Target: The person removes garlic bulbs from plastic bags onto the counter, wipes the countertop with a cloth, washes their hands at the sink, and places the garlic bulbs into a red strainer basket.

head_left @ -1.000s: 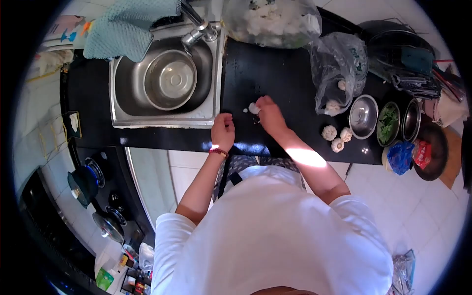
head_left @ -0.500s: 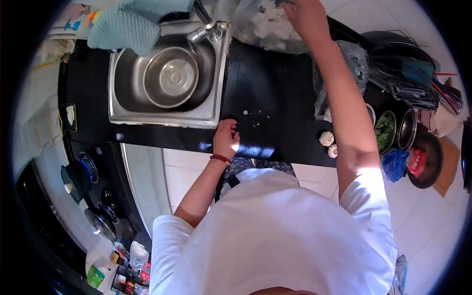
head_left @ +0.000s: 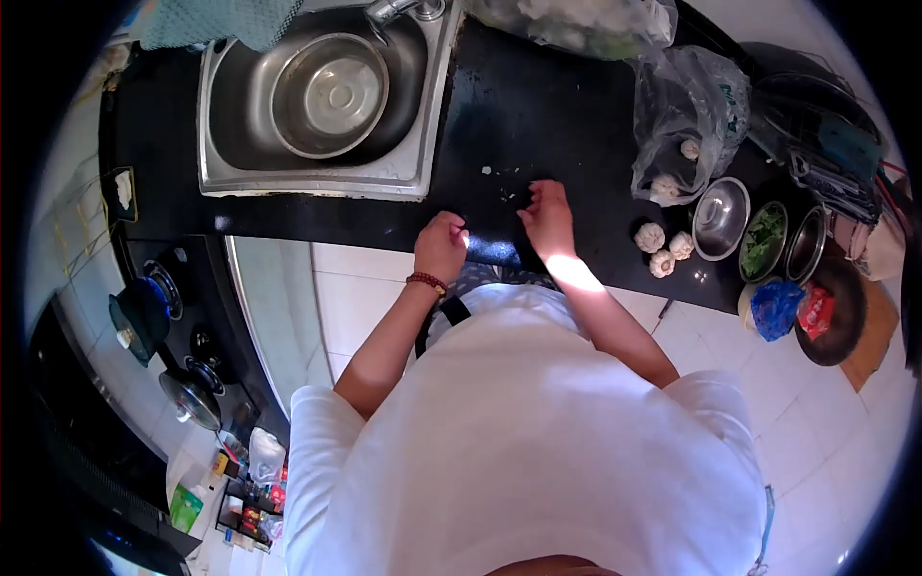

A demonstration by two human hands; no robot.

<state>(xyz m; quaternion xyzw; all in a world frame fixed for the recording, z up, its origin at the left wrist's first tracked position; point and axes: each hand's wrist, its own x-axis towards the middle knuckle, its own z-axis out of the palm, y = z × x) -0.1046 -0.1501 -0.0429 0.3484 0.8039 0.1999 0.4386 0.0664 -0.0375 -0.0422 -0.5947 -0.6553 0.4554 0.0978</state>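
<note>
My left hand (head_left: 441, 249), with a red bead bracelet at the wrist, is at the counter's front edge. Its fingers are curled in, and what they hold, if anything, is hidden. Over the counter to its right is my right hand (head_left: 550, 223), its thumb apart from loosely bent fingers and nothing visible between them. Small white crumbs (head_left: 487, 170) lie just beyond both hands. Several garlic bulbs (head_left: 650, 237) sit farther right, beside a clear plastic bag (head_left: 680, 120) with more garlic at its mouth.
A steel sink (head_left: 420, 182) holding a metal basin (head_left: 331, 96) is at the left. Right of the garlic stand a steel bowl (head_left: 720, 219) and a bowl of green leaves (head_left: 765, 240). A large filled plastic bag (head_left: 576, 24) lies at the back. A dark pot (head_left: 139, 322) is on the stove.
My right hand has come back from the large bag to the counter's front, near my left hand. My left hand's fingers look more curled. The camera view has shifted.
</note>
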